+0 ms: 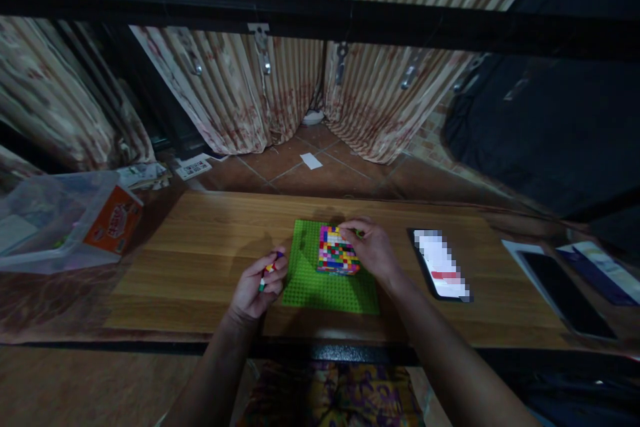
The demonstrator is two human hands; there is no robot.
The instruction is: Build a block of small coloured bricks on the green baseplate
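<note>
A block of many-coloured toy bricks stands on a green studded baseplate. My right hand is at the block's upper right, thumb and fingers pinched together over its top. Whatever sits between those fingertips, if anything, is too small to make out. Left of the baseplate, my left hand is curled, palm up, around several loose toy bricks; purple, yellow, red, white and green show among its fingers.
A lit phone lies right of the baseplate on the wooden board. Further right is a dark flat device. At far left stands a clear plastic bin with an orange label. A dark bar crosses above, before curtains.
</note>
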